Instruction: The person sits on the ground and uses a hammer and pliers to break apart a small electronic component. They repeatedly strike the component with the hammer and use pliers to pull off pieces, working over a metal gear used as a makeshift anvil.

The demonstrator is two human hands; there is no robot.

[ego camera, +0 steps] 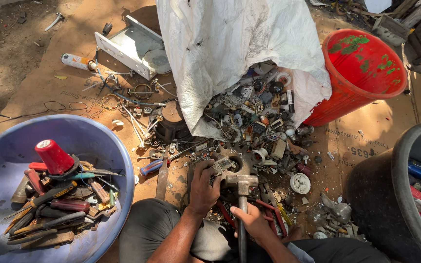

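The left hand pins a small metal part flat, fingers closed on it. At its three o'clock the right hand grips the hammer handle, head resting beside the part.

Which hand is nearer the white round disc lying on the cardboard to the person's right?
The right hand, gripping the hammer handle, is nearer the white disc, which lies up and to its right. The left hand is farther off, on the small metal part.

Your right hand grips the dark handle of a hammer, its grey metal head upright and level over the scrap. Your left hand pins a small grey metal part just left of that head.
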